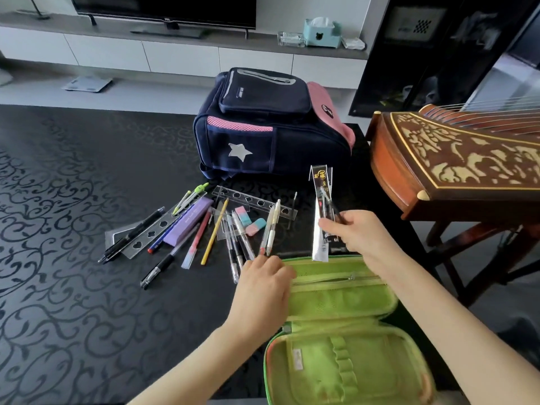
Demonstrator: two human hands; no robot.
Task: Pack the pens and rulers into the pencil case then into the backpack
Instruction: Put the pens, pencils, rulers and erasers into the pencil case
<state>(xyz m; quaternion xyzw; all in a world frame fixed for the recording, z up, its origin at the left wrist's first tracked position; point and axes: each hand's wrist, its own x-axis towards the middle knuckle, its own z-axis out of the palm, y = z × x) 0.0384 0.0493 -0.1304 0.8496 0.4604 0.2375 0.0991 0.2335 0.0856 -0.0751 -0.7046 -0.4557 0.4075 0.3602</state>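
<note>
Packing barely begun. Pens (159, 268) and clear rulers (251, 200) lie strewn on the tabletop (73, 200) before the backpack (271, 127). Our left grip (263, 287), fingers loose and holding nothing, hovers at the nearest pens. The green pencil case (336, 311) lies open, nothing visible inside. The right grip (359, 232) pinches a refill packet (320, 223) just above it. Next, we judge, lower it in.

I'm counting one backpack (263, 135), one pencil case (336, 302), two erasers (243, 215), two stencil rulers (254, 201), one compass (191, 197), one refill packet (321, 182).

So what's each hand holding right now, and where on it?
Right hand pinches the refill packet around its lower half. Left hand has fingertips at the white pens' near ends; a grip cannot be told.
</note>
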